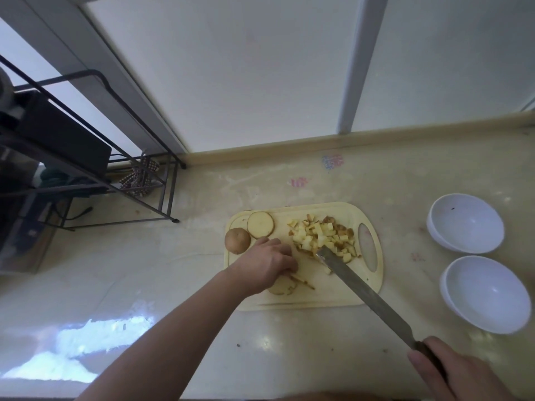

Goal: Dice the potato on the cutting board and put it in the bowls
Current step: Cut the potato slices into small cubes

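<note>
A pale cutting board [333, 296] lies on the counter. A heap of diced potato [322, 235] sits on its far right part. A round potato slice [260, 224] and a brown potato end [237, 240] lie at its far left corner. My left hand [267, 263] rests with curled fingers on a slice stack [282, 287] near the board's middle. My right hand [451, 371] grips the handle of a long knife [364, 293]; its tip touches the edge of the dice. Two empty white bowls [466, 224] [486, 293] stand to the right.
A black wire rack [86, 157] with dark items and a checked cloth stands at the far left of the counter. A frosted window and its frame run along the back edge. Bright glare lies on the counter's near left.
</note>
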Demonstrator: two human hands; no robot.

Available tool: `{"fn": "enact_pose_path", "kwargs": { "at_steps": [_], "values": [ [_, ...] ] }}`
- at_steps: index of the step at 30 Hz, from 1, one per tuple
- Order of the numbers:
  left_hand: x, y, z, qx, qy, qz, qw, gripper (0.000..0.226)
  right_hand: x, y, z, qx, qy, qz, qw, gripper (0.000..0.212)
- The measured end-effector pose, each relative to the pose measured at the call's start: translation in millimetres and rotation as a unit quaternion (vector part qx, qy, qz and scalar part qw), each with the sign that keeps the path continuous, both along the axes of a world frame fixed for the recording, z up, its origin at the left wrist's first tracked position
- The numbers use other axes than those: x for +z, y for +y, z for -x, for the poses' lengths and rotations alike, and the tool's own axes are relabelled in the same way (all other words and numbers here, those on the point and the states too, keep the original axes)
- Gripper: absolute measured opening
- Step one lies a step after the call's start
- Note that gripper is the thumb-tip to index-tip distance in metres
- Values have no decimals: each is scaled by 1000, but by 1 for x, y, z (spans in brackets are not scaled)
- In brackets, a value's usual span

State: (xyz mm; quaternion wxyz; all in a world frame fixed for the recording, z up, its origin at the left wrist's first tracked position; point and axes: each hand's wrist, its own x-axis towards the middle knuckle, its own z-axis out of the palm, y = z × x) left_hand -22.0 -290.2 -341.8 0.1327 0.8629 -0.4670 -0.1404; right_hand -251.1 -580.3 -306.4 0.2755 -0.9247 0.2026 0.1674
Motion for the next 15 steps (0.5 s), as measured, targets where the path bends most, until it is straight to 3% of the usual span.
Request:
{"fn": "enact_pose_path", "kwargs": {
  "at_steps": [15],
  "values": [
    [-3, -14, 26, -46, -57, 26, 997, 26, 3, 7, -7, 5, 12, -6, 1000, 112]
  ]
}}
